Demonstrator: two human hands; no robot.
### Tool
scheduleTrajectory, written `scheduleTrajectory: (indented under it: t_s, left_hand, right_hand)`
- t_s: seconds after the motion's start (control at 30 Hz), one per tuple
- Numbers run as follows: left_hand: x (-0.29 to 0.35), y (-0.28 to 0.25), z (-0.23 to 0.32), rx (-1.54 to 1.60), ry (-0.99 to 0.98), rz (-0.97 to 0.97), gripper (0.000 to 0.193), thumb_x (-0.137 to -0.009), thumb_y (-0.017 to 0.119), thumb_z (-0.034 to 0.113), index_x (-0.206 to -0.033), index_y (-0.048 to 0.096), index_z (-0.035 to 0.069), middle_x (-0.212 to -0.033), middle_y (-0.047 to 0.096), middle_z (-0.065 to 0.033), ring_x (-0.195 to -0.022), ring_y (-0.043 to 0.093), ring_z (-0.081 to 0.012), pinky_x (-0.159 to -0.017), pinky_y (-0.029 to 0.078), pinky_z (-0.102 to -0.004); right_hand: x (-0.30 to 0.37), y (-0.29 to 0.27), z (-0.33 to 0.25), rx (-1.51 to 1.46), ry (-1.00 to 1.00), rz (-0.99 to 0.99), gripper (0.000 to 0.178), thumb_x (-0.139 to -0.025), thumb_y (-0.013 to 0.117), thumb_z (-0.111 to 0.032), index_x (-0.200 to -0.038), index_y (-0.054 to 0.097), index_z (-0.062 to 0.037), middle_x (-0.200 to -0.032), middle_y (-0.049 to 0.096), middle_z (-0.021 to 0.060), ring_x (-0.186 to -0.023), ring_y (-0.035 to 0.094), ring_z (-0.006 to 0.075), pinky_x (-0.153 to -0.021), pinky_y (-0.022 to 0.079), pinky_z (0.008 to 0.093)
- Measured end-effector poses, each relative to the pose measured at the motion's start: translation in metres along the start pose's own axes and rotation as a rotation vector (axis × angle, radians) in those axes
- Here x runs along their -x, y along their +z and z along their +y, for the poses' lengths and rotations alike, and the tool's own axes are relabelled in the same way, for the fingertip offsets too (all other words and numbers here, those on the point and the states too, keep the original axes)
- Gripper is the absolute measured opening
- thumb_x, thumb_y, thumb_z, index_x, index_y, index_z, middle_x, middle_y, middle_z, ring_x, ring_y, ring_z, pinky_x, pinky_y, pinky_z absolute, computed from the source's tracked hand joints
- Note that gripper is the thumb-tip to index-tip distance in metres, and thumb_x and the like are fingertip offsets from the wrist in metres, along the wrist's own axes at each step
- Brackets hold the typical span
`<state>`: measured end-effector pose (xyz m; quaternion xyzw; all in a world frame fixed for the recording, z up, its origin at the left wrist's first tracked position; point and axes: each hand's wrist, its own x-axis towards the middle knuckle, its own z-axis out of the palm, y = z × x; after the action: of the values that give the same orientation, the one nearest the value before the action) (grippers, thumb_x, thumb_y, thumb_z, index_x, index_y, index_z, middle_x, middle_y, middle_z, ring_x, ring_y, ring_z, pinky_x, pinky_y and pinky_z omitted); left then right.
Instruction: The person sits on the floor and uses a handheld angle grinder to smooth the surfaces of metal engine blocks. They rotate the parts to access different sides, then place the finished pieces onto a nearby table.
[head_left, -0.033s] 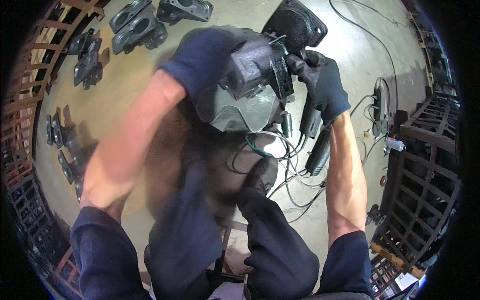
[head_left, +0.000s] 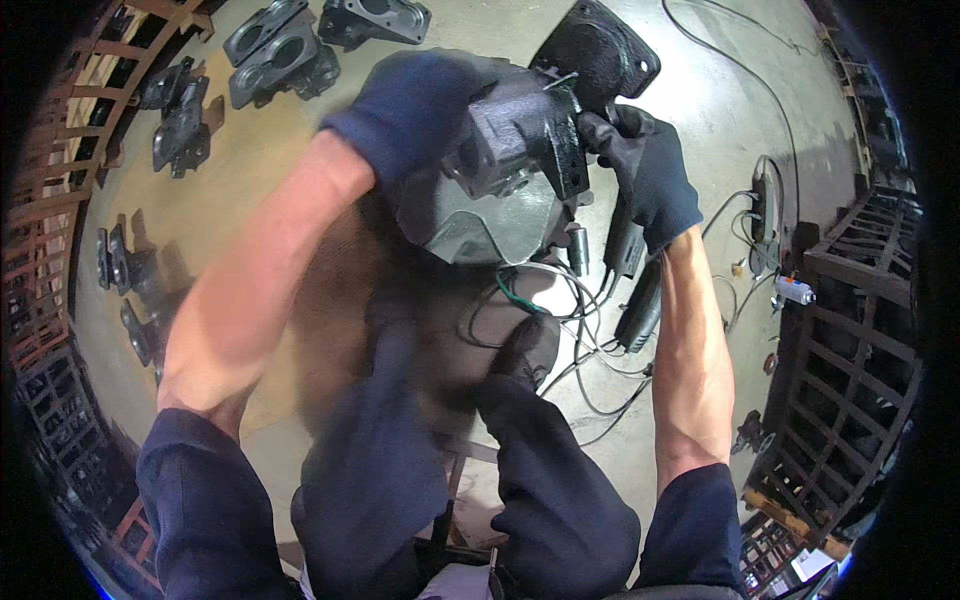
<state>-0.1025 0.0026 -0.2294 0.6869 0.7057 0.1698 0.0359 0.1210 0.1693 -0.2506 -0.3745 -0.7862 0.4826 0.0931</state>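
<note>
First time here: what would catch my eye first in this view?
Probably the dark metal casting at top centre, between the gloved left hand and right hand. Next, similar-looking castings on the floor at upper left, and the tangled cables right of centre.

The person's left grip is clad in a navy blue glove with a snug cuff, its finer detail blurred. On the right grip, a charcoal-black work glove covers the fingers and turns navy at the knit cuff. Behind each grip comes a bare forearm, then a loose navy sleeve, left and right, ending near the elbow. Lower than both grips show dark navy trousers, creased at the knee, a dark laced shoe and pale grey cloth at the waist.
</note>
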Motion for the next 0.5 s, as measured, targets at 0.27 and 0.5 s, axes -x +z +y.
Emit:
scheduleTrajectory:
  t_s: [0.27, 0.5]
  left_hand:
    - [-0.004, -0.001, -0.007, -0.038, -0.003, -0.131, 0.031, -0.082, 0.059, 0.006, -0.109, 0.074, 0.008, -0.097, 0.072, -0.0205, -0.09, 0.07, -0.0385, -0.082, 0.056, -0.0434]
    - [-0.022, -0.007, -0.012, -0.081, -0.077, -0.284, 0.024, -0.082, 0.061, 0.01, -0.1, 0.073, 0.001, -0.09, 0.071, -0.024, -0.088, 0.07, -0.0397, -0.081, 0.057, -0.0436]
  right_hand:
    - [0.019, 0.021, 0.009, -0.324, 0.138, -0.057, 0.034, -0.094, 0.073, -0.028, -0.107, 0.071, 0.0033, -0.088, 0.072, 0.0065, -0.072, 0.061, 0.0113, -0.061, 0.05, 0.0277]
    - [0.01, 0.032, 0.018, -0.446, 0.193, -0.061, 0.036, -0.094, 0.073, -0.023, -0.112, 0.066, 0.0072, -0.095, 0.073, 0.0106, -0.08, 0.068, 0.0157, -0.067, 0.059, 0.0295]
